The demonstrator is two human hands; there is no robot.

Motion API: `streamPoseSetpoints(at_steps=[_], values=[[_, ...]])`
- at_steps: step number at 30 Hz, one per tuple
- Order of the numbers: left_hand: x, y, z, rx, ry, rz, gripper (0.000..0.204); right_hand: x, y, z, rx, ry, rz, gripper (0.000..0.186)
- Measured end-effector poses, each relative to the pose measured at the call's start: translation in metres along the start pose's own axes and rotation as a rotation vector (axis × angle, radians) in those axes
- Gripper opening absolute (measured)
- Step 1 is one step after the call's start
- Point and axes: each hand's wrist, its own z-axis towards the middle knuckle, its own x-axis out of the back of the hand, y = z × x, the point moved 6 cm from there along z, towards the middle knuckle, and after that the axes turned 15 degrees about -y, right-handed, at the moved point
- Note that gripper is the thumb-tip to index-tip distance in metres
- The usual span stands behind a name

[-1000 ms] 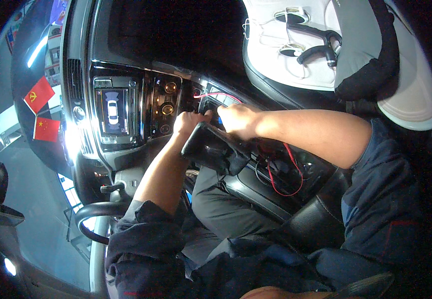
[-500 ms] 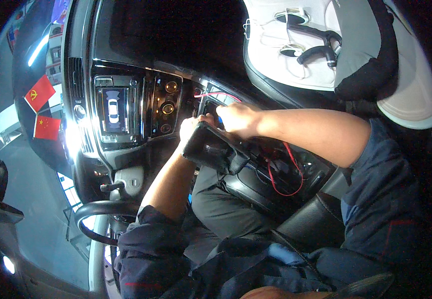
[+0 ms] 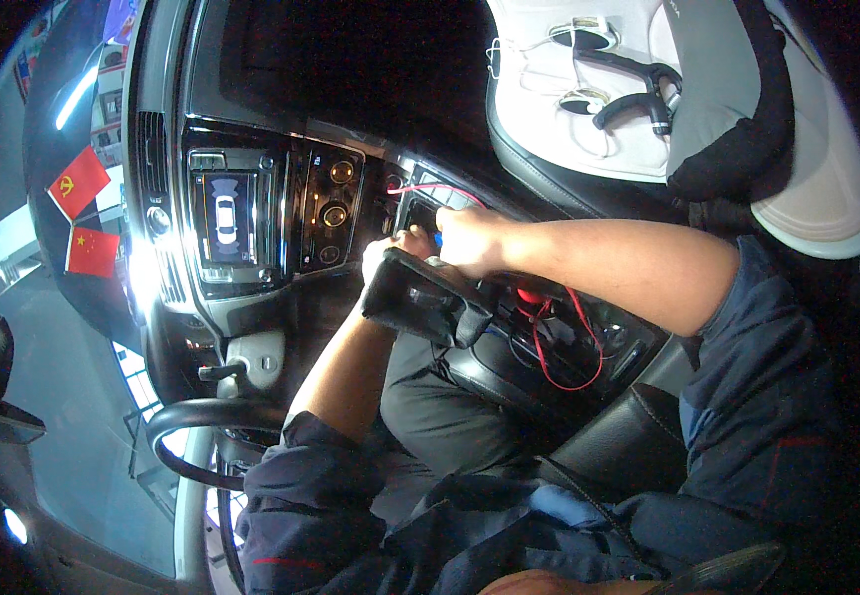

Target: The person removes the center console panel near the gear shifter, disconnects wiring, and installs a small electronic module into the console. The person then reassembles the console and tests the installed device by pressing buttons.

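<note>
Both hands work at the centre console, close together beside a black, gaiter-like piece (image 3: 410,302) that partly hides them. My left hand (image 3: 390,248) has its fingers curled at the far edge of that piece; what they hold is hidden. My right hand (image 3: 467,238) is closed just to its right, with a small blue thing (image 3: 438,240) showing at the fingers, too small to name. A red cable (image 3: 445,190) runs above my hands along the console, and more red and black wires loop below my right forearm, by a red object (image 3: 531,296).
The dashboard screen (image 3: 224,213) and knob panel (image 3: 334,216) lie left of my hands; the steering wheel (image 3: 177,451) is lower left. Two red flags (image 3: 88,252) stand by the windscreen. A white-covered seat (image 3: 539,69) with cords and a black curved accessory (image 3: 628,109) is at upper right.
My left hand and forearm have moved slightly right, in behind the black piece. My right hand has barely shifted, and the red object below it shows more.
</note>
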Motion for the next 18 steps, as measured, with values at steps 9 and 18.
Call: streamPoseSetpoints(at_steps=[9,18], values=[[-0.008,-0.002,-0.004,-0.014,0.025,-0.046,0.018,-0.003,0.009,-0.006,-0.032,0.179,0.179,0.041],[-0.007,0.001,-0.006,-0.037,0.126,0.027,0.016,-0.006,0.013,-0.008,-0.040,0.195,0.227,0.051]])
